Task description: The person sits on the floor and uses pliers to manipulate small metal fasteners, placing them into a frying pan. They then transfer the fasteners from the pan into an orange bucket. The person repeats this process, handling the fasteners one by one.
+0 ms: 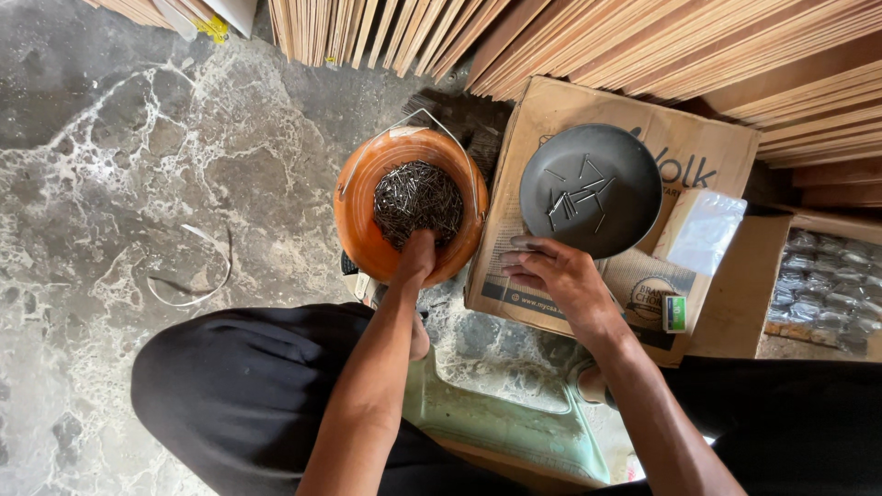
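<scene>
The left hand (415,257) reached into the orange bucket (360,216) of heaped nails (418,200), fingers buried, grip indiscernible. The right hand (551,274), fingers loosely together, rested on the cardboard box (551,110) beside the grey bowl (634,174), holding scattered nails lying at mixed angles.

orange bucket (363,220), dark grey pan (625,156), grey marbled floor (138,184)

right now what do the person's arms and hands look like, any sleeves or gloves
Both arms are bare to the edge of the picture, with no sleeves showing. The left hand and right hand have no gloves, and no rings, watch or bands can be made out. The dark cloth below is black trousers over the knees.
</scene>
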